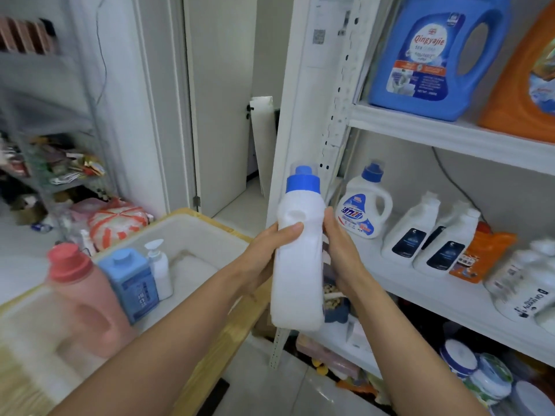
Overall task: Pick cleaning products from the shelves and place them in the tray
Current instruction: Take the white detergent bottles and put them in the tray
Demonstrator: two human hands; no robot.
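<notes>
A white detergent bottle point(297, 265) with a blue cap stands upright in the air between the white shelf point(420, 283) and the tray point(210, 223). My left hand point(267, 253) grips its left side, thumb across the front. My right hand point(339, 253) holds its right side. The white tray with a wooden rim sits at lower left and holds a pink jug point(81, 298), a blue bottle point(132, 283) and a small white pump bottle point(159, 268).
On the middle shelf stand a matching white jug with blue cap point(365, 205), two white bottles with dark labels point(432, 238), an orange pouch point(480, 256) and more white bottles. Above are a big blue jug point(435, 55) and an orange jug point(522, 85). Clutter fills the left racks.
</notes>
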